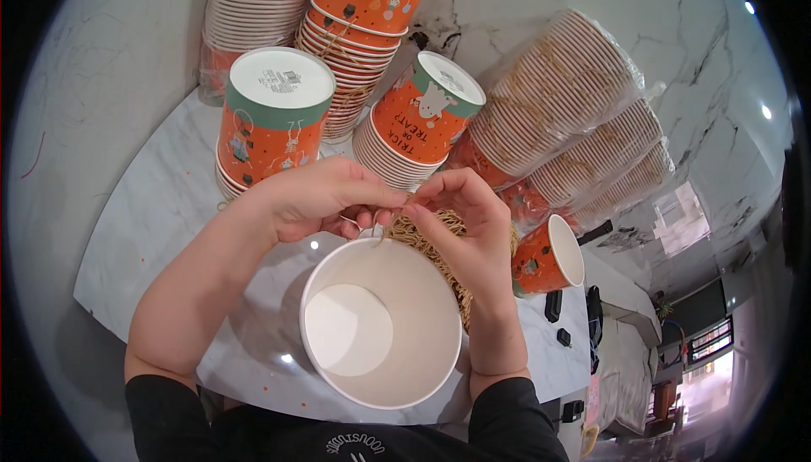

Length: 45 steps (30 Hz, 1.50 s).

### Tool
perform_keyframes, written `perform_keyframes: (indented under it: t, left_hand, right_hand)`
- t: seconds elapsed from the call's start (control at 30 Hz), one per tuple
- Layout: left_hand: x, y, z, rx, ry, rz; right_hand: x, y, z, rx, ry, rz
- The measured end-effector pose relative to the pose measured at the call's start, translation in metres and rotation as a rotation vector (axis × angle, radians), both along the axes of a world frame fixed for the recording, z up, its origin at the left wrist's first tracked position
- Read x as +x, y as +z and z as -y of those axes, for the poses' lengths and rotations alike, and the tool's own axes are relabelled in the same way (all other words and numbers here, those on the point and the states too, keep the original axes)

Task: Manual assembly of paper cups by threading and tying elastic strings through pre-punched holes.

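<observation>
Both hands meet above the far rim of a large paper bucket (427, 327), white inside, which faces up on the table near my body. My left hand (325, 200) is closed, thumb and forefinger pinching a thin tan cord (378, 227) that loops down to the bucket's rim. My right hand (463, 213) pinches at the same spot, its fingertips almost touching the left ones. The cord's end between the fingertips is too small to make out. Beneath my right hand lies a heap of tan twisted cords (439, 230), partly covered by the hand and the bucket.
Upside-down stacks of orange-and-green buckets (274, 128), (422, 120) stand beyond my hands. Plastic-wrapped stacks (557, 99) lean at the far right. A single orange bucket (541, 261) sits to the right, by small black objects (553, 306) on the marbled table (135, 242).
</observation>
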State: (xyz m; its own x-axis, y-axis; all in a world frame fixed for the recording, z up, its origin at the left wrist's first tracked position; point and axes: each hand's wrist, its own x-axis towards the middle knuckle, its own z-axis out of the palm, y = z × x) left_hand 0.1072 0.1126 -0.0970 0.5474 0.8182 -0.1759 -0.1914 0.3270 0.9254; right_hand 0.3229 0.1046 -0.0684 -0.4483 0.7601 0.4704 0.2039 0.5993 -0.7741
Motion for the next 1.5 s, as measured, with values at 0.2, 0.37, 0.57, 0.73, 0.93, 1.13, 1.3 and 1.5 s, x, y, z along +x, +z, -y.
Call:
perform_keyframes:
  t: [0.2,0.37,0.57,0.73,0.93,1.13,1.3,1.5]
  left_hand:
    - [-0.001,0.000,0.001,0.002,0.043,-0.020]
    - [0.000,0.005,0.004,0.063,0.013,-0.150]
    - [-0.009,0.012,0.003,0.108,-0.043,-0.247]
    - [-0.007,0.010,0.003,0.125,-0.060,-0.228]
    - [-0.007,0.009,0.002,0.156,-0.003,-0.190]
    - [-0.004,0.008,0.008,0.266,0.126,-0.249]
    - [-0.005,0.006,0.005,0.311,0.186,-0.249]
    - [-0.004,0.006,0.005,0.394,0.191,-0.252]
  right_hand:
    - [-0.003,0.009,0.013,0.455,-0.050,0.223]
    - [-0.004,0.007,0.017,0.581,0.012,0.320]
    - [-0.003,0.007,0.020,0.505,-0.056,0.323]
    - [-0.003,0.010,0.022,0.510,-0.048,0.312]
    - [-0.001,0.012,0.020,0.461,0.003,0.285]
    - [-0.003,0.006,0.014,0.191,-0.037,0.236]
    - [0.001,-0.001,-0.002,-0.051,0.003,0.107]
    - [0.002,-0.009,-0.015,-0.369,0.085,-0.048]
